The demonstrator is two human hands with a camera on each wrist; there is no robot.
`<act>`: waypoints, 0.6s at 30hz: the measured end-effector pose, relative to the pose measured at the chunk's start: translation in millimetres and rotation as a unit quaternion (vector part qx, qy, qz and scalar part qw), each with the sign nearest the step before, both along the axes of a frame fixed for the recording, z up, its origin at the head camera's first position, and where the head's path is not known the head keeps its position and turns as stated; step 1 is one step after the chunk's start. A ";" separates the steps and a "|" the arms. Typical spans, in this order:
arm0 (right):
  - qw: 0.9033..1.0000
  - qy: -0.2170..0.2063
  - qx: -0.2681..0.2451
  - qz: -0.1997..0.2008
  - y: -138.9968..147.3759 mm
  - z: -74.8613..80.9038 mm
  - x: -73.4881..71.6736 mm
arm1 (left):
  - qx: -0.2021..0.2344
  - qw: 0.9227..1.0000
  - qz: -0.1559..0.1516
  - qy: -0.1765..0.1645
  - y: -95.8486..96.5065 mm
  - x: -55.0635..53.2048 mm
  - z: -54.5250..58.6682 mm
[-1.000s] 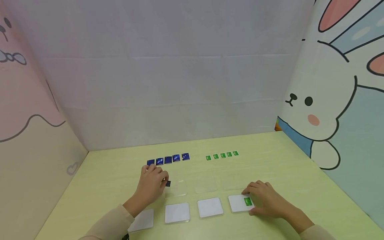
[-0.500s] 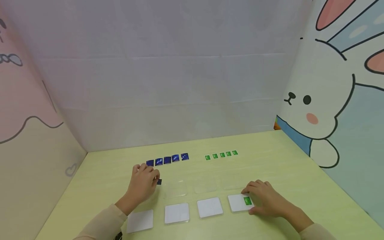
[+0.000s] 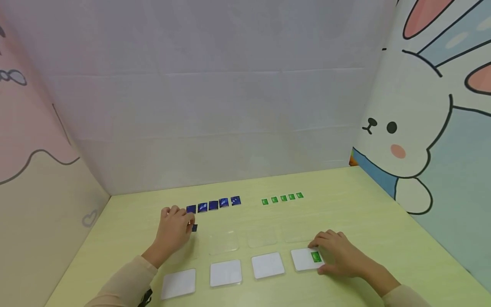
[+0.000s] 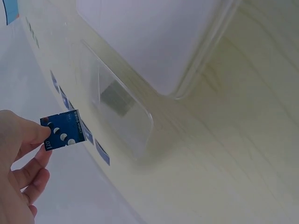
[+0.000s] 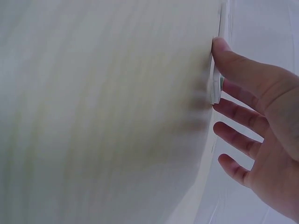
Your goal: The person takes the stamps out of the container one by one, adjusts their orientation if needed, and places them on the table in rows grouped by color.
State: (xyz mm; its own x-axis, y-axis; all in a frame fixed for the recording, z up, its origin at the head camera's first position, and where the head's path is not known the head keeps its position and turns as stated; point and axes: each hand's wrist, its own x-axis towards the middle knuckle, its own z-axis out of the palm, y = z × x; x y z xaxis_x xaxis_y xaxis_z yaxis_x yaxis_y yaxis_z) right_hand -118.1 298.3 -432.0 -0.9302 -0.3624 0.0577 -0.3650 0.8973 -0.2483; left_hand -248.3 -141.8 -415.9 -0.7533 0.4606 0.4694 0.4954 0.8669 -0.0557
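Between the thumb and finger of my left hand (image 3: 171,232) is a dark blue postage stamp (image 4: 64,129) with perforated edges and moon phases printed on it. That hand is above the table, just in front of a row of blue stamps (image 3: 213,205). My right hand (image 3: 342,258) grips the right end of a white card (image 3: 300,259) in a clear case, thumb on the near edge and fingers on the far edge. A green stamp (image 3: 316,256) lies on that card's right part. In the right wrist view, the card's edge (image 5: 217,86) shows between thumb and fingers.
More white cards in cases (image 3: 178,284) line the near side of the pale table (image 3: 383,221). Behind them lie clear plastic lids (image 3: 224,243), hard to make out. A row of small green stamps (image 3: 283,198) sits farther back. Printed cloth walls (image 3: 230,106) surround the table.
My left hand has moved leftward and slightly away with the blue stamp, uncovering more of the leftmost white card. My right hand stays on its card.
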 end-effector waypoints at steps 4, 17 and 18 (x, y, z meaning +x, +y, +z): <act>1.000 0.010 -0.002 0.006 0.6 -0.5 -0.2 | -0.003 1.000 0.005 -0.001 -4.8 -4.3 -0.1; 1.000 0.011 -0.006 0.008 0.5 -0.2 -0.7 | -0.026 0.998 0.040 -0.033 -26.0 -20.1 8.3; 1.000 0.010 -0.006 0.008 0.3 0.0 -0.6 | -0.027 0.998 0.043 -0.038 -27.4 -21.2 9.5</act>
